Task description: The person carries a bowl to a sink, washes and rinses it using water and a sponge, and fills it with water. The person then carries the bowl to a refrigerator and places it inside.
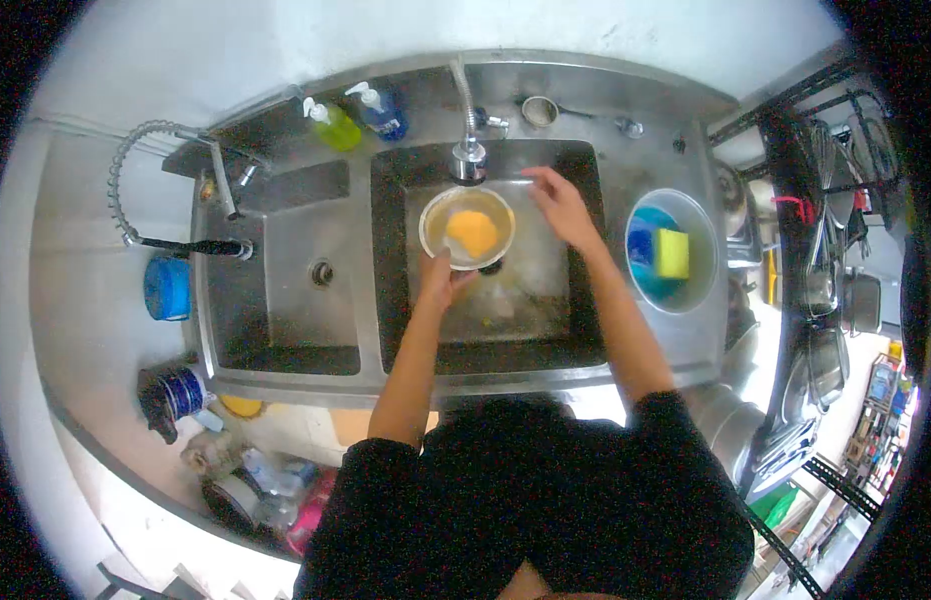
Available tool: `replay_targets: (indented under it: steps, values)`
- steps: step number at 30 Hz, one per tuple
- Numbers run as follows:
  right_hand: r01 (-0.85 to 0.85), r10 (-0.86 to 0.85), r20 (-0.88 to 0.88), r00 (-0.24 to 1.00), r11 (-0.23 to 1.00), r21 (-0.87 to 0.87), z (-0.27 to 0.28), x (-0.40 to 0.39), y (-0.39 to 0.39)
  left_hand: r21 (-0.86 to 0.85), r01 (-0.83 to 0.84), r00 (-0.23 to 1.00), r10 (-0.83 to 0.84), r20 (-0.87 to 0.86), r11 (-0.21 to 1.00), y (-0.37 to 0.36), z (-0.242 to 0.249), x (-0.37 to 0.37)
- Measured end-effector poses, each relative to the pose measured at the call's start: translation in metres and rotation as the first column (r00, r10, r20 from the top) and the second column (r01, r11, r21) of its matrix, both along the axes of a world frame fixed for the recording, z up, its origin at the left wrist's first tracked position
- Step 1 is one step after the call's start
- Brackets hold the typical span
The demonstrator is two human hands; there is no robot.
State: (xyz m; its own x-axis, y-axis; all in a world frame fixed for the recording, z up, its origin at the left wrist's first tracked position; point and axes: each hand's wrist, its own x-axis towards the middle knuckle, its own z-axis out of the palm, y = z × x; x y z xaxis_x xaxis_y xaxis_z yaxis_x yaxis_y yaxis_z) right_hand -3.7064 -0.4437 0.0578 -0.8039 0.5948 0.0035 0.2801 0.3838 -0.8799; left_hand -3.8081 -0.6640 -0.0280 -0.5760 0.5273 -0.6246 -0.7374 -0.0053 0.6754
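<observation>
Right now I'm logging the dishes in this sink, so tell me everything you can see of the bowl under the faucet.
The bowl is round and shallow with a pale rim, possibly metal or plastic; the material is hard to tell. An orange-yellow mass sits inside it. It is held roughly level over the right basin, directly below the faucet head. The left hand grips its near edge. The right hand hovers beside its far right side, apparently not touching.

Bright, even daylight with a cool bluish cast. The steel sink [285,290] shows soft glare, and its basins lie in shade. Strong fisheye bending rings the view with black corners. The right edge blurs, and fine grain speckles the dark shirt [525,500].
</observation>
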Motion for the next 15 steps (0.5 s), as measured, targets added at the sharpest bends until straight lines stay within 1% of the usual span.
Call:
replay_targets:
  steps: [1,3,4,6,9,10,12,13,15]
  values:
    - [-0.016,0.016,-0.038,0.999,1.000,-0.009,-0.002,-0.002,0.000,0.008,-0.009,1.000,0.009,0.002,1.000,-0.002,0.002,0.000]
    - [-0.048,0.045,-0.110,0.993,0.998,-0.029,-0.007,-0.007,-0.001,0.049,-0.002,1.000,0.002,-0.001,0.999,-0.008,-0.010,0.000]
    - [-0.037,0.035,-0.106,0.994,0.999,-0.013,-0.004,-0.008,-0.004,0.070,0.000,1.000,0.000,-0.002,0.998,-0.011,-0.018,-0.002]
    - [-0.018,0.020,-0.097,0.995,1.000,0.017,0.006,-0.010,-0.012,0.056,0.007,0.998,-0.010,0.055,0.998,-0.018,-0.034,-0.003]
    - [-0.033,0.030,-0.076,0.997,0.999,-0.037,0.016,-0.015,-0.018,0.064,-0.030,0.994,0.023,0.106,0.997,-0.026,-0.051,0.000]
    - [-0.054,0.050,-0.095,0.994,0.998,-0.042,0.017,-0.018,-0.019,0.071,-0.047,0.992,0.039,0.117,0.996,-0.027,-0.051,0.002]
    - [-0.095,0.088,-0.130,0.988,0.994,-0.051,0.021,-0.023,-0.018,0.084,-0.033,0.988,0.020,0.151,0.996,-0.030,-0.049,0.004]
    - [-0.120,0.103,-0.161,0.982,0.988,-0.100,0.028,-0.027,-0.022,0.090,-0.025,0.986,0.009,0.169,0.996,-0.031,-0.046,0.005]
    - [-0.169,0.123,-0.225,0.967,0.966,-0.196,0.044,-0.037,-0.031,0.063,-0.044,0.989,0.035,0.141,0.997,-0.032,-0.039,0.009]
